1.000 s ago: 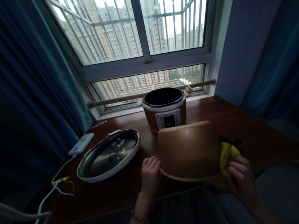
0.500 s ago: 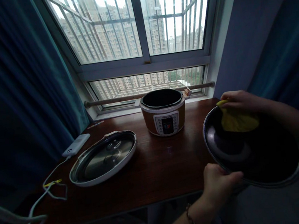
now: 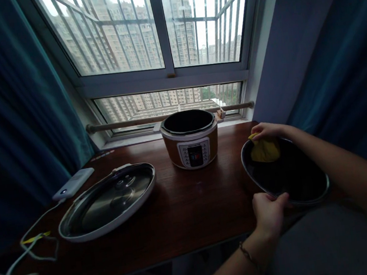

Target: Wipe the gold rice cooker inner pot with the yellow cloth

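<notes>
A dark, round pot [image 3: 297, 181] with a thin shiny rim is tilted at the right side of the table, its inside facing up and toward me. My left hand [image 3: 269, 211] grips its near rim, thumb on top and the other fingers beneath. At the far left part of the rim, my right hand [image 3: 267, 131] clasps a yellow cloth [image 3: 266, 150], which hangs down against the pot's inner wall. The right forearm crosses over the pot's right side and hides some of it.
An electric cooker [image 3: 191, 141] with a lit panel stands mid-table near the window [image 3: 165, 41]. Its large lid [image 3: 111, 204] lies upside down to the left. Beyond it are a white power strip or box [image 3: 74, 183], a white cable [image 3: 31, 234] and a blue curtain [image 3: 26, 107].
The pot has come down and away from me, closer to the table, with both hands still on it and the cloth. My view has shifted slightly right.
</notes>
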The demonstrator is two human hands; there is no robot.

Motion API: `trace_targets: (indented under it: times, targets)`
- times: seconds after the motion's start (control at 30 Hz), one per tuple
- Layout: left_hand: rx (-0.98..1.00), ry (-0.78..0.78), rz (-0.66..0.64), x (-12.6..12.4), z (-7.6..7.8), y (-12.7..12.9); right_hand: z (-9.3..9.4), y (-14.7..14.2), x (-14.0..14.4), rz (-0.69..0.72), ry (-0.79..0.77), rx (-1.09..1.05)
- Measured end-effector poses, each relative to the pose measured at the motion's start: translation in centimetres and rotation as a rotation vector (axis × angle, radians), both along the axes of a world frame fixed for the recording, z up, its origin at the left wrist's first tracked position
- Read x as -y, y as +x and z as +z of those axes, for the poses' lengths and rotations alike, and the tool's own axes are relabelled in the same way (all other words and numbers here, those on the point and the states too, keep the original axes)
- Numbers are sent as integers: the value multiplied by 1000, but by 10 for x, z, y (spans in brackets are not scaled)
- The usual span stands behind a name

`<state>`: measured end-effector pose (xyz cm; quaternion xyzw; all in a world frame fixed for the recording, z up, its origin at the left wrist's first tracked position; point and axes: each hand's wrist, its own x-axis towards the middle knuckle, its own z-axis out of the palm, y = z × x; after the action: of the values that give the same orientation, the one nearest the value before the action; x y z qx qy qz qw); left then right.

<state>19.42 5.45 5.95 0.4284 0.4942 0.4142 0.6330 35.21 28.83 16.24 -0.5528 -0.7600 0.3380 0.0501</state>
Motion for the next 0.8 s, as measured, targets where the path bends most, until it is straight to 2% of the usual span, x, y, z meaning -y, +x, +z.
trace_targets:
  times: [0.27,0.5,0.63,0.7,0.8]
  targets:
    - [-13,15,8,-9,2,5,-18,5,-15,-13,-8,-32]
    - [64,-74,18,-17,4,11,-37,11,-28,-51,-22,-22]
    - [150,-135,13,-20,3,15,-41,12,-31,-53,-13,-22]
    - [219,-148,-46,-20,3,10,-40,10,-28,-71,14,-19]
    - [229,-127,-246,-11,10,-15,-37,7,-15,-179,137,-57]
